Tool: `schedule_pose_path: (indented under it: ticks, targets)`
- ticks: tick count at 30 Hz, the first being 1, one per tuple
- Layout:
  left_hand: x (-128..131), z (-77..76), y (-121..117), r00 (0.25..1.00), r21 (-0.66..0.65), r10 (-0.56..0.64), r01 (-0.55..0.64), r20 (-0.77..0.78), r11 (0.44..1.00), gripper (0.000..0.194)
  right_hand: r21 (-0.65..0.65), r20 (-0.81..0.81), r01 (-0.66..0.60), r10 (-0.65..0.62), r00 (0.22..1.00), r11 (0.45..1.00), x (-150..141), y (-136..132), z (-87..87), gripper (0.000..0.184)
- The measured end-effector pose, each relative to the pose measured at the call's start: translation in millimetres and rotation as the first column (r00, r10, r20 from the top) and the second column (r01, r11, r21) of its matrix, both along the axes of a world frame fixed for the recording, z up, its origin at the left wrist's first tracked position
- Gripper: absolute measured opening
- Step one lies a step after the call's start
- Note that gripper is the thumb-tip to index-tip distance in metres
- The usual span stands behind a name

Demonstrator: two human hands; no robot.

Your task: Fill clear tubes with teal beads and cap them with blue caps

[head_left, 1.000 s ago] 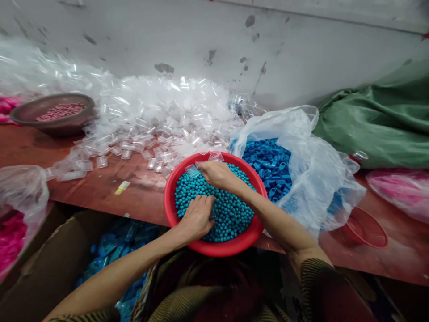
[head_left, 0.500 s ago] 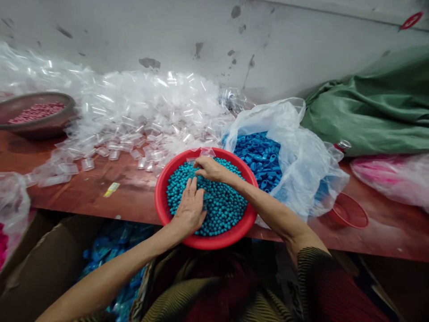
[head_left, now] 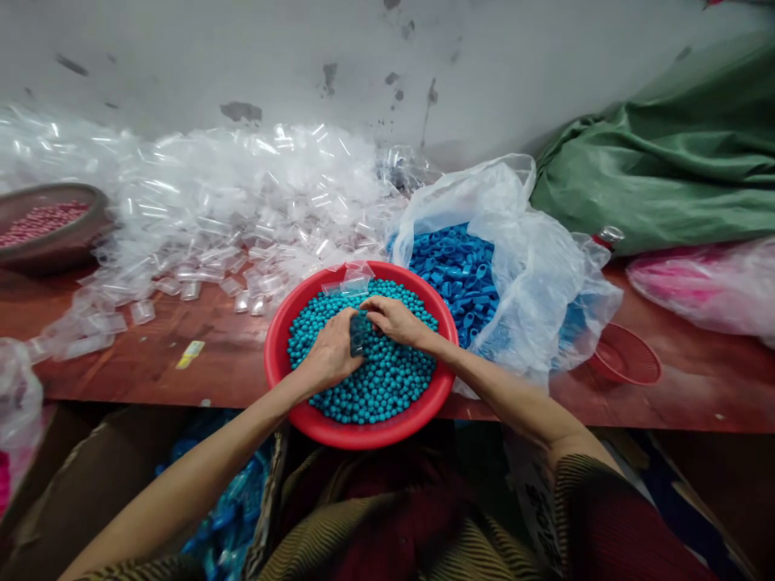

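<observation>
A red basin full of small teal beads stands at the table's front edge. Over the beads, my left hand grips a small clear plastic case, with the beads' colour showing through it. My right hand is closed beside the upper end of this case, its thumb and fingertips bent together. Whatever those fingertips pinch is too small or hidden to make out. More clear cases lie on the far part of the basin, just beyond my hands.
Clear plastic cases are heaped along the wall. Right of the basin, a plastic bag holds blue plastic parts. A brown bowl of pink beads, a small red basket and a green cloth occupy the sides.
The left hand, earlier spread over the beads, has turned and now holds the case upward. The right hand has come nearer, from the basin's far side to the case. The whole view has shifted slightly.
</observation>
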State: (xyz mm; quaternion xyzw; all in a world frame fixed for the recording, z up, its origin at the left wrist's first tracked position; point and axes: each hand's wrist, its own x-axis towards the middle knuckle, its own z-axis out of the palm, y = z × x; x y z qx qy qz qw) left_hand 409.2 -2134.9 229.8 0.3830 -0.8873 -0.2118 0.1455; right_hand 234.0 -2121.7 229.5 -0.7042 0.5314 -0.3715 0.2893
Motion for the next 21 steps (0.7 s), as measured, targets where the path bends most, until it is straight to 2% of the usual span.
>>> schedule_pose_path:
  ticks: [4,6,9,12,15,17,21]
  targets:
    - [-2.9,11.8,-5.5,0.997,0.066,-0.005,0.000,0.081,0.998,0.084,-0.047,0.038,0.145,-0.143,0.989,0.988,3.7,-0.2,7.2,0.022]
    - [-6.0,14.1,-7.1,0.995,0.080,-0.006,-0.002,0.102,0.997,0.078,-0.015,0.060,0.113,-0.112,0.992,0.993,11.6,0.5,11.2,0.028]
    - [-12.3,10.9,-8.1,0.996,0.044,-0.037,0.034,0.079,0.998,0.059,0.099,0.103,0.007,-0.018,0.994,0.995,23.3,1.8,14.2,0.039]
    - [-16.5,6.1,-4.2,0.998,-0.033,-0.009,0.011,0.066,0.999,0.050,0.132,0.169,-0.001,-0.022,0.985,0.991,22.4,2.4,14.2,0.042]
    - [-12.6,8.0,4.7,0.994,-0.103,0.067,-0.058,0.085,0.993,0.051,0.067,0.202,0.091,-0.103,0.974,0.994,6.5,2.2,13.7,0.033]
    - [-4.9,12.9,10.4,0.992,-0.103,0.095,-0.085,0.089,0.991,0.054,0.038,0.177,0.182,-0.186,0.967,0.983,-7.2,2.0,12.4,0.032]
    - [9.7,20.3,13.1,0.976,0.036,0.153,-0.161,0.158,0.986,0.064,0.062,0.096,0.325,-0.330,0.939,0.944,-24.9,0.6,3.3,0.030]
